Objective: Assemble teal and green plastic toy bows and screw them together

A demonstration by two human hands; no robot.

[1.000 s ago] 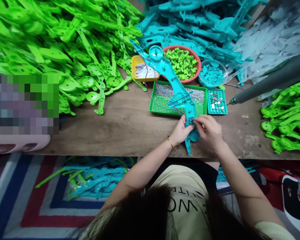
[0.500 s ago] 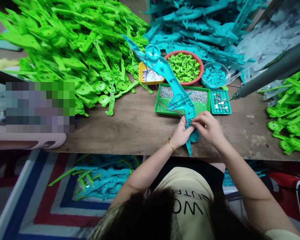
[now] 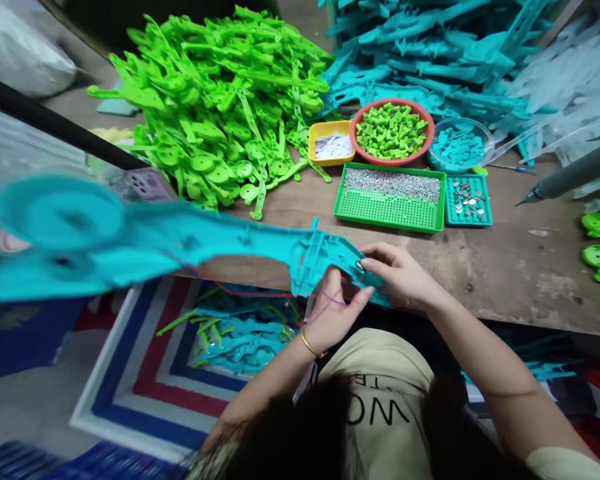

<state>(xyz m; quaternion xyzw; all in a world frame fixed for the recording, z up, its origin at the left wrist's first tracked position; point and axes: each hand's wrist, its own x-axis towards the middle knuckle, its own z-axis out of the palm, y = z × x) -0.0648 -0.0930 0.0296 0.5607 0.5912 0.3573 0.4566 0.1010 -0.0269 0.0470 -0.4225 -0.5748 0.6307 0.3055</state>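
Note:
A long turquoise plastic shell (image 3: 230, 233) stretches from the left edge to my hands, its hollow, ribbed side showing. Its far left end, with a large round cup, is blurred. My left hand (image 3: 333, 310) grips it from below near its narrow end, thumb and fingers around thin red and blue wires (image 3: 250, 293) that run along the shell. My right hand (image 3: 400, 273) holds the tip of that same end. By its thumb and forefinger sits a small shiny metal piece (image 3: 359, 265), too small to name.
Beyond my hands stand a green tray (image 3: 390, 217) of screws, a small teal tray (image 3: 486, 200) of metal discs, a red bowl (image 3: 393, 161), a yellow tray (image 3: 325, 162) and a clear bowl (image 3: 437, 167). Green parts (image 3: 205, 100) and turquoise parts (image 3: 430, 40) lie heaped behind. A screwdriver (image 3: 555, 183) hangs at right.
The shell has swung from pointing away over the trays to lying leftward across the table edge. Both hands have drawn slightly nearer my body, and the view has shifted left.

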